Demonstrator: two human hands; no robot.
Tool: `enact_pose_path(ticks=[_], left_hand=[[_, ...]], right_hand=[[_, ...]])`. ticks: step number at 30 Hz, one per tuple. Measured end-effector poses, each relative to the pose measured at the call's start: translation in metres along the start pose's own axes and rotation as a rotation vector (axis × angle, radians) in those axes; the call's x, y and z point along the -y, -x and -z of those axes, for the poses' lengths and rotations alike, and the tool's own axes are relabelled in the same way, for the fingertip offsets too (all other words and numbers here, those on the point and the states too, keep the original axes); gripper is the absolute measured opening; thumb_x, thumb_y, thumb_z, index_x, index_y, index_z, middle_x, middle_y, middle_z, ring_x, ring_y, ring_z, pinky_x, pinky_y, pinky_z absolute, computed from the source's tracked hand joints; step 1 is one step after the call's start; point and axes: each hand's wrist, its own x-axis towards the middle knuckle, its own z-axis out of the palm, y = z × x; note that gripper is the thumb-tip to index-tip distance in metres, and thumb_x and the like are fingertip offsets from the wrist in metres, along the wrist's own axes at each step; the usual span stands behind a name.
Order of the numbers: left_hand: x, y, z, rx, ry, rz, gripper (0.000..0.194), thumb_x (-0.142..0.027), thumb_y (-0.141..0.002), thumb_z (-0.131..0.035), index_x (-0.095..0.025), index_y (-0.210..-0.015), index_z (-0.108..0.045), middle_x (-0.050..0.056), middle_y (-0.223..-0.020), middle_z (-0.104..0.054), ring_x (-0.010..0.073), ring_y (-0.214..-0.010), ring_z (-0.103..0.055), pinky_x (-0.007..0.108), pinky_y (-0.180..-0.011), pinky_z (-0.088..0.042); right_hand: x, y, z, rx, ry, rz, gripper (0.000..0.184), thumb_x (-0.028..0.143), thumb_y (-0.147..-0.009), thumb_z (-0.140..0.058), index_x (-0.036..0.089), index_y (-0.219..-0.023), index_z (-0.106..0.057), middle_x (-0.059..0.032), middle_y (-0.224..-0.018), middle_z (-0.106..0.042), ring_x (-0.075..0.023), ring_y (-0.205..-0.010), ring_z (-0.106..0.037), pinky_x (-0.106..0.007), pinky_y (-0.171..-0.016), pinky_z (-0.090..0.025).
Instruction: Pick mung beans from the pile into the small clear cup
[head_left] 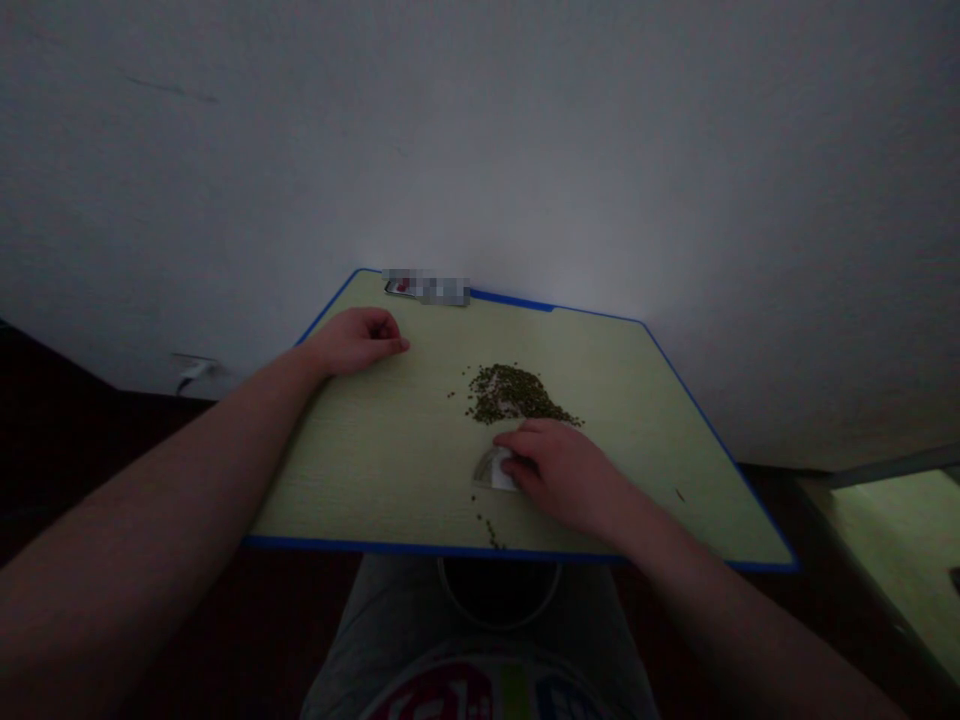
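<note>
My right hand rests near the front middle of the table, thumb and fingers closed on a clear, curved-edged piece with a white part that looks like a protractor. Much of it is hidden under the fingers. Just beyond is a loose pile of small greenish-brown beans. A few stray beans trail from the protractor to the front edge. On the left side of the table lies my left hand, its fingers curled in and thumb side toward the pile, with nothing visible in it.
The pale folding table has a blue rim and stands against a wall. Along its back edge lies a flat, partly blurred object. Below the front edge, a round dark container sits between my legs. A small dark sliver lies at right.
</note>
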Motion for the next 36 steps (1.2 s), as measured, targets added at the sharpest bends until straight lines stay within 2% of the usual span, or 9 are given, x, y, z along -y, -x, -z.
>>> enact_pose_path(ticks=[4,8,11,14,19,26,36], left_hand=[[-0.006,0.002,0.001,0.0,-0.008,0.021,0.03,-0.047,-0.068,-0.063,-0.018,-0.071,-0.057,0.0,-0.063,-0.055,0.0122,-0.058,-0.048,0.026,-0.056,-0.038],[-0.006,0.003,0.0,-0.009,-0.003,0.017,0.031,-0.048,-0.067,-0.063,-0.018,-0.073,-0.058,0.001,-0.065,-0.057,0.0128,-0.059,-0.049,0.026,-0.056,-0.038],[-0.004,0.002,0.0,-0.01,0.003,0.012,0.03,-0.047,-0.068,-0.063,-0.018,-0.073,-0.058,0.0,-0.064,-0.056,0.0123,-0.058,-0.048,0.026,-0.056,-0.038],[-0.001,0.0,0.0,0.001,-0.009,0.003,0.03,-0.047,-0.068,-0.063,-0.018,-0.072,-0.058,0.0,-0.064,-0.055,0.0122,-0.058,-0.047,0.026,-0.056,-0.037],[0.002,-0.001,-0.001,0.007,-0.012,-0.009,0.031,-0.048,-0.068,-0.063,-0.018,-0.073,-0.058,0.0,-0.065,-0.056,0.0125,-0.06,-0.049,0.027,-0.058,-0.038],[-0.001,0.001,0.0,0.006,-0.034,0.027,0.032,-0.049,-0.068,-0.063,-0.018,-0.074,-0.058,0.001,-0.067,-0.057,0.0128,-0.061,-0.05,0.026,-0.058,-0.038],[0.0,0.0,-0.001,0.003,-0.019,0.007,0.031,-0.048,-0.067,-0.063,-0.018,-0.072,-0.058,0.0,-0.065,-0.055,0.0123,-0.059,-0.047,0.026,-0.057,-0.036]], right_hand=[[0.012,-0.044,-0.002,0.019,0.046,0.25,0.024,0.02,-0.09,-0.057,0.016,-0.111,-0.068,-0.0103,-0.097,-0.067,-0.0222,-0.094,-0.059,-0.034,-0.084,-0.042],[0.024,-0.071,0.0,0.154,0.049,0.453,0.024,0.015,-0.09,-0.056,0.019,-0.11,-0.069,-0.0082,-0.094,-0.065,-0.0203,-0.089,-0.059,-0.031,-0.079,-0.042],[0.029,-0.074,0.004,0.233,0.074,0.543,0.023,0.016,-0.09,-0.056,0.022,-0.108,-0.069,-0.0064,-0.091,-0.064,-0.0194,-0.085,-0.059,-0.029,-0.074,-0.042],[0.03,-0.063,0.007,0.279,0.063,0.581,0.02,0.017,-0.09,-0.056,0.023,-0.104,-0.069,-0.005,-0.088,-0.063,-0.0186,-0.083,-0.058,-0.028,-0.072,-0.041],[0.024,-0.036,0.009,0.3,0.029,0.453,0.019,0.017,-0.088,-0.057,0.023,-0.101,-0.069,-0.0039,-0.087,-0.063,-0.0181,-0.08,-0.059,-0.028,-0.069,-0.04],[0.016,-0.005,0.012,0.304,-0.104,0.207,0.018,0.019,-0.089,-0.057,0.021,-0.103,-0.069,-0.005,-0.095,-0.066,-0.0189,-0.089,-0.06,-0.028,-0.074,-0.041],[0.013,0.024,0.0,0.201,-0.189,0.055,0.023,0.019,-0.091,-0.056,0.021,-0.11,-0.069,-0.0064,-0.094,-0.066,-0.0188,-0.087,-0.06,-0.028,-0.075,-0.041]])
